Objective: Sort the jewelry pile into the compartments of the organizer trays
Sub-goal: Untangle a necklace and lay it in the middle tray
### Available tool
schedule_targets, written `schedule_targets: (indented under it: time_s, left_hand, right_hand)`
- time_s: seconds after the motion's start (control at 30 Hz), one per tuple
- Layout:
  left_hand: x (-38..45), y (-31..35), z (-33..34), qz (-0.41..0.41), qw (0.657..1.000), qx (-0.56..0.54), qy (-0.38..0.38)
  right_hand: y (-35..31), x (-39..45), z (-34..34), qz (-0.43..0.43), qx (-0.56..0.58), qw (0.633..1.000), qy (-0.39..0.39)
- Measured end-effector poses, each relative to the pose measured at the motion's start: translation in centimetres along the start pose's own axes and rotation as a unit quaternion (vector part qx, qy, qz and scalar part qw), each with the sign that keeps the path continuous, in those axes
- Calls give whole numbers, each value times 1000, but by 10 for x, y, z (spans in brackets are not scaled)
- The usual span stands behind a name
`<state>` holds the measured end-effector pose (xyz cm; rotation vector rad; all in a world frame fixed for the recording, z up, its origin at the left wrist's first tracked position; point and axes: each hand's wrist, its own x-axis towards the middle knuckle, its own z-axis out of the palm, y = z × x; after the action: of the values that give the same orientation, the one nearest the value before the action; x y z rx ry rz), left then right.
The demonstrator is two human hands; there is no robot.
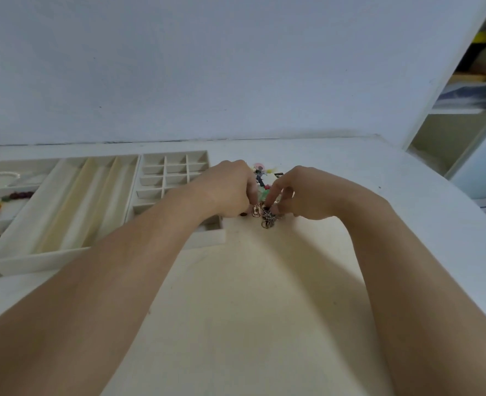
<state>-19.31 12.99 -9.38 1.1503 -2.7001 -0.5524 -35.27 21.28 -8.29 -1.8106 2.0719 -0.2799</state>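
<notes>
Jewelry pile (264, 181) on table (350, 172), right of grid tray (173, 170) — mostly hidden behind both hands. Left hand (230, 190) pinches a gold clasp (256, 210); right hand (301, 195) fingers close on a dark chain (268, 217). Slot tray (73, 201) further left.

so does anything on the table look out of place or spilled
Nothing stands out. The white organizer trays sit side by side, apparently undamaged; the loose colourful jewelry pile stays heaped together by both hands, left hand and right hand.
</notes>
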Motion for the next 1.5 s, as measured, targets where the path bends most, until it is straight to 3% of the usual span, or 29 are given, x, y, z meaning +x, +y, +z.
schedule_targets:
  time_s: [0.37,0.53,0.63,0.8,0.97,1.27,1.5]
  left_hand:
    - [-8,-6,-12,10,998,-64,12]
    - [-12,-2,-12,37,990,-139,-7]
    - [-13,0,-13,55,984,-170,-22]
    - [-18,1,-13,80,976,-192,-69]
    - [-19,0,-11,77,978,-183,-62]
    - [-25,12,-13,72,969,-234,-32]
    - [-28,11,-17,61,960,-272,-40]
  right_hand:
    - [1,-1,-1,9,-37,999,-25]
    - [2,-11,-14,-22,127,991,18]
    - [0,-18,-19,-36,222,974,1]
    - [-3,-24,-23,-63,280,958,-4]
    - [-5,-29,-28,-69,320,945,4]
    - [-9,-27,-28,-75,401,909,84]
    - [-15,-23,-28,-46,490,844,216]
